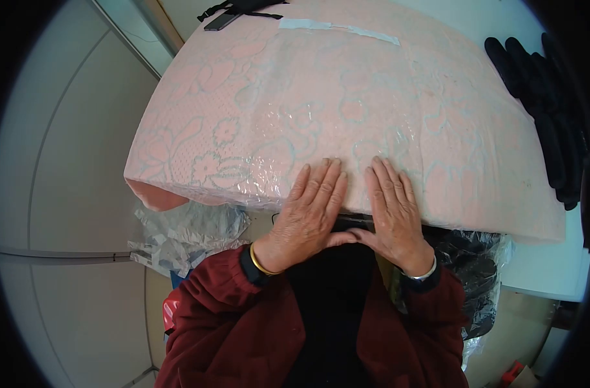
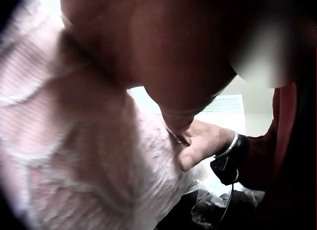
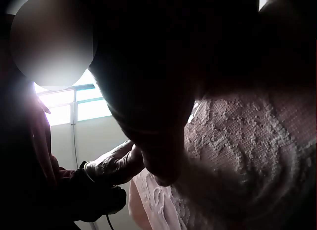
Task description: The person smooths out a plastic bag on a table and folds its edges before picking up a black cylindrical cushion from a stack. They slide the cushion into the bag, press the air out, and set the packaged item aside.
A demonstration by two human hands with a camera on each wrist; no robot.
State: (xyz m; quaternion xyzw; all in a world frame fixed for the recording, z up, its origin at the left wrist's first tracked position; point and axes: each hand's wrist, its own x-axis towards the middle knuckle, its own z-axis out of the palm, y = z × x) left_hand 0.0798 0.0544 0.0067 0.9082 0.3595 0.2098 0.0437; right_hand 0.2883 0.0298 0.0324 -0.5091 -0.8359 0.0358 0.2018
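Note:
A pink lace-patterned tablecloth (image 1: 347, 77) with a clear plastic cover drapes over the table in the head view. My left hand (image 1: 308, 213) rests palm down near the cloth's front edge, fingers straight and pointing away from me. Beside it my right hand (image 1: 396, 216) lies the same way, fingers straight on the cloth. The two thumbs point inward and meet close to the table edge. From the left wrist view, the right hand (image 2: 205, 143) shows past the dark left palm, against the textured lace. The right wrist view shows the left hand (image 3: 114, 163) behind the right thumb.
Black gloves (image 1: 540, 110) lie at the right on a white surface. A dark phone (image 1: 222, 21) and black straps (image 1: 256, 8) are at the far edge, near a white strip (image 1: 340, 29). Crumpled clear plastic (image 1: 191, 233) hangs at the left, a black plastic bag (image 1: 469, 271) at the right.

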